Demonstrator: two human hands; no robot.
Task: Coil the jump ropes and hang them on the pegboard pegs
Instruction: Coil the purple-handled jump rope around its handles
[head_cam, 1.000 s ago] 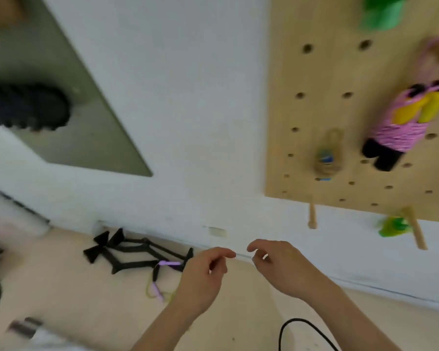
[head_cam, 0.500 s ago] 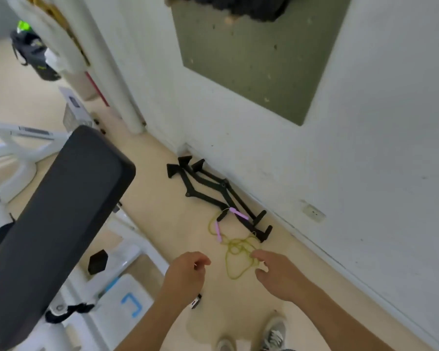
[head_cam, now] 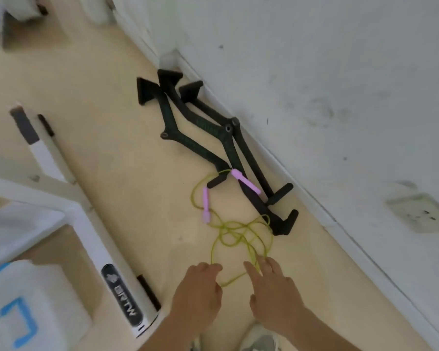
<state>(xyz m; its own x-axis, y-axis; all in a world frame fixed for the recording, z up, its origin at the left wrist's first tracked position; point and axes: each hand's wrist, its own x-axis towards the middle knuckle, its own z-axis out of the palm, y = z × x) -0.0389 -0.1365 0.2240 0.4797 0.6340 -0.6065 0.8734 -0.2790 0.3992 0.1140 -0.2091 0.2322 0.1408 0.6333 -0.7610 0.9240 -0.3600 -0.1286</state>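
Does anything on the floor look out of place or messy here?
Yes. The yellow-green jump rope lies in a loose tangle on the floor, not coiled. One pink handle rests across the black folding frame that lies beside the wall.

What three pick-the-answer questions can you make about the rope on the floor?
1. Where is the jump rope?
A. on a peg
B. on the floor beside the wall
C. on a chair

2. What colour are its handles?
A. pink
B. red
C. blue

3. How does the rope lie?
A. neatly coiled
B. in a loose tangle
C. stretched straight

Answers:
1 B, it lies on the floor near the wall.
2 A, both handles show pink.
3 B, its loops cross untidily.
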